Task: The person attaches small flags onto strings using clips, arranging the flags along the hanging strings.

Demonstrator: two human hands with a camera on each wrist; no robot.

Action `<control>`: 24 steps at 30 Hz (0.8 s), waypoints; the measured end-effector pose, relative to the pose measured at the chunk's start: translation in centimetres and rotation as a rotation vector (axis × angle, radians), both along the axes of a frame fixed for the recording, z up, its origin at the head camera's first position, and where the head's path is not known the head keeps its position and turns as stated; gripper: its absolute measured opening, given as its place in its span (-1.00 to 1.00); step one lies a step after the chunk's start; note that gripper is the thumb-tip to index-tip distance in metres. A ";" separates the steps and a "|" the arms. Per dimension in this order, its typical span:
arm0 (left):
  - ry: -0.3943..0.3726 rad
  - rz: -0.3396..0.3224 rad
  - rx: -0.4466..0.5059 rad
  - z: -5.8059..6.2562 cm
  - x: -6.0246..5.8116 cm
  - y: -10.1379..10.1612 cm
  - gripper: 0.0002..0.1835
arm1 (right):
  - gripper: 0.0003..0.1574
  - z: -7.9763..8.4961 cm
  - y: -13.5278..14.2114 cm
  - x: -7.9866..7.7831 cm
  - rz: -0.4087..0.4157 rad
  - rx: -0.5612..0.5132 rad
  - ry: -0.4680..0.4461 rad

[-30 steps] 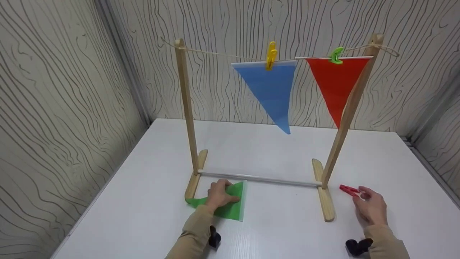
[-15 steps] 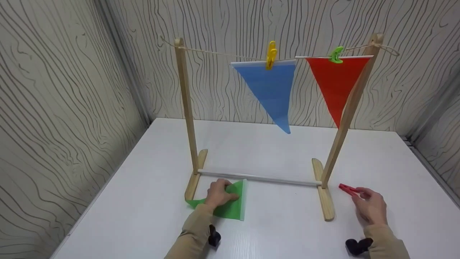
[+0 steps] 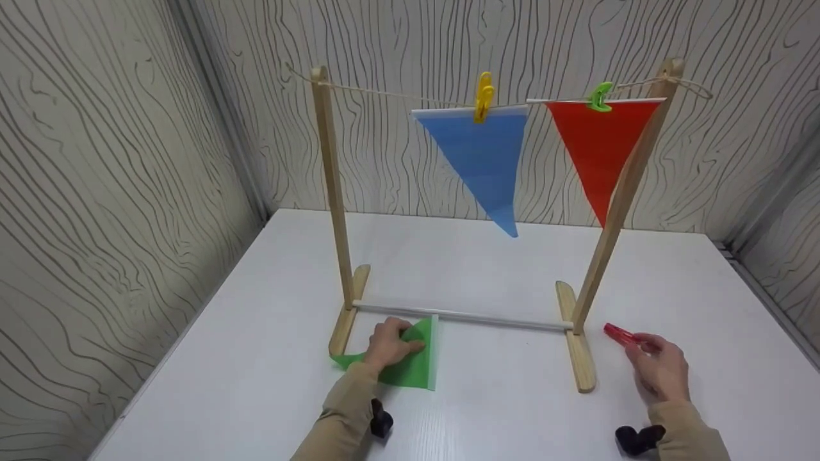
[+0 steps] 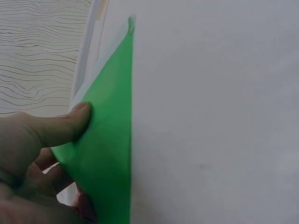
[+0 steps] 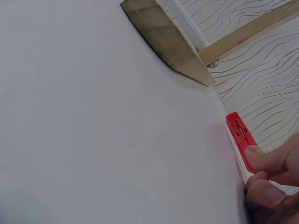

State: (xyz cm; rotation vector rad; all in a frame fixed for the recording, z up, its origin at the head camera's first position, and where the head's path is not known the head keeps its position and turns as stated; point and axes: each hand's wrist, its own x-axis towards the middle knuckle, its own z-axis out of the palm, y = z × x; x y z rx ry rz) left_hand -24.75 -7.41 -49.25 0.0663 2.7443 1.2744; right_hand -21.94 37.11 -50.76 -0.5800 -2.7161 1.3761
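Observation:
My left hand (image 3: pixel 388 346) pinches a green pennant (image 3: pixel 419 365) between thumb and fingers at the left of the table. The pennant's white-edged side faces right, and its pointed end lies by the stand's left foot. In the left wrist view the thumb presses on the green pennant (image 4: pixel 110 121), with fingers behind it. To the right of the stand, my right hand (image 3: pixel 661 368) pinches a red clothespin (image 3: pixel 619 333) by one end. The right wrist view shows thumb and fingertips at the lower end of the red clothespin (image 5: pixel 241 135), its other end pointing away.
A wooden stand (image 3: pixel 334 192) has a string (image 3: pixel 384 94) tied between its posts. From the string hang a blue pennant (image 3: pixel 480 150) under a yellow clothespin (image 3: pixel 483 97) and a red pennant (image 3: pixel 596 141) under a green clip (image 3: pixel 600 97). A white rod (image 3: pixel 461 315) joins the feet.
The green pennant's white edge has risen slightly in the left hand. The red clothespin has turned a little in the right fingers, and its handle ends have come together.

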 end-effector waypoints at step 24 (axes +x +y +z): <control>-0.083 -0.027 0.256 0.6 -0.2 -1.0 -0.61 | -0.69 1.3 -0.5 1.5 -0.218 -0.736 0.104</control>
